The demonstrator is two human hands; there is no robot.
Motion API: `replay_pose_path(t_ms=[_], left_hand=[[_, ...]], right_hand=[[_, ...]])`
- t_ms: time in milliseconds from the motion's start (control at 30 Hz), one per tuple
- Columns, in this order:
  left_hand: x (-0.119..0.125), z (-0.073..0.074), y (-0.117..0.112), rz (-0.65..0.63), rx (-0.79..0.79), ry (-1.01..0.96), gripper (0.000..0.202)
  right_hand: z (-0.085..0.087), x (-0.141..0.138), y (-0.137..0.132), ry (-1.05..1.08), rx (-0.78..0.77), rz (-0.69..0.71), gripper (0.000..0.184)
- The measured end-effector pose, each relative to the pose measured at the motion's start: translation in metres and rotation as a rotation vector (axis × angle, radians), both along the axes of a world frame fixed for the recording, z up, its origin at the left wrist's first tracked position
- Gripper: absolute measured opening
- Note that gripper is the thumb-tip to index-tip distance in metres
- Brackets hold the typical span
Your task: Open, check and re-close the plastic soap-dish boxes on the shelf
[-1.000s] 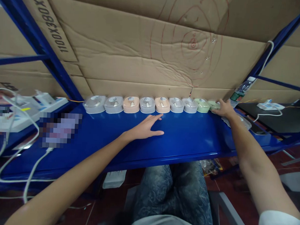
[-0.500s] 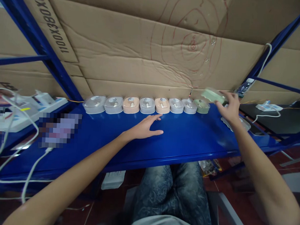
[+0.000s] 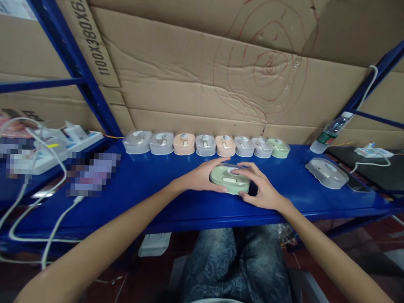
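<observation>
A pale green lidded box (image 3: 230, 179) rests on the blue shelf (image 3: 147, 185) in front of me, held between both hands. My left hand (image 3: 199, 176) cups its left side. My right hand (image 3: 260, 190) wraps round its right side and front. Behind it, along the cardboard wall, stands a row of several similar small boxes (image 3: 205, 144) in grey, peach and green, each with a round sticker on the lid.
A clear grey box (image 3: 325, 172) lies alone at the right of the shelf, with a plastic water bottle (image 3: 329, 133) leaning behind it. White power strips (image 3: 55, 140) and cables (image 3: 25, 215) lie at the left. A white power strip (image 3: 372, 152) sits on a black surface far right.
My right hand lifted the green box from the right end of the row and brought it to the shelf's middle. My left hand moved onto it from the left.
</observation>
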State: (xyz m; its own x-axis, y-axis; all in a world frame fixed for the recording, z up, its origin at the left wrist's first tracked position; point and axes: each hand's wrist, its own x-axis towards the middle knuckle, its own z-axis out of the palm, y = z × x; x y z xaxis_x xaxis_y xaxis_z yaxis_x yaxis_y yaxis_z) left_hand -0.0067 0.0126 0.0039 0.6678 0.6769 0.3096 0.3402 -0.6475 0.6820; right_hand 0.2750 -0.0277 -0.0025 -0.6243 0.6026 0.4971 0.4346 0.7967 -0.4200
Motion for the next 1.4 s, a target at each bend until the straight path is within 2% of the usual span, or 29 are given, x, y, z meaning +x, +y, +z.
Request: replay_pose_path(t_ms=[167,333,500,633,800,933,1133,1233,1333,1400], left_hand=[[0.004,-0.003,-0.003,0.062,0.092,0.084,0.11],[0.007,-0.007,-0.002,0.086,0.1,0.111,0.116],[0.008,-0.003,-0.004,0.07,0.067,0.08,0.126],[0.006,0.002,-0.005,0.08,0.022,0.073,0.13],[0.002,0.001,0.0,0.096,0.074,0.144,0.113],[-0.002,-0.001,0.003,0.076,0.085,0.19,0.111],[-0.002,-0.001,0.002,0.053,0.092,0.24,0.109],[-0.002,-0.001,0.002,0.056,0.096,0.234,0.108],[-0.001,-0.002,0.002,0.069,0.085,0.233,0.111],[-0.001,-0.003,0.002,0.083,0.084,0.238,0.113]], right_hand=[[-0.006,-0.001,0.001,-0.013,-0.044,-0.021,0.081],[-0.005,-0.002,0.003,0.036,-0.079,0.003,0.069],[-0.005,0.002,0.007,0.179,-0.146,-0.01,0.056],[-0.006,0.031,0.016,0.276,-0.168,-0.164,0.055],[-0.012,0.087,0.034,0.147,-0.075,-0.443,0.065],[-0.016,0.11,0.044,0.014,-0.048,-0.484,0.069],[-0.018,0.107,0.06,-0.19,0.019,-0.444,0.064],[-0.02,0.104,0.064,-0.23,0.048,-0.479,0.063],[-0.017,0.097,0.059,-0.249,0.093,-0.543,0.063],[-0.011,0.088,0.049,-0.214,0.116,-0.527,0.063]])
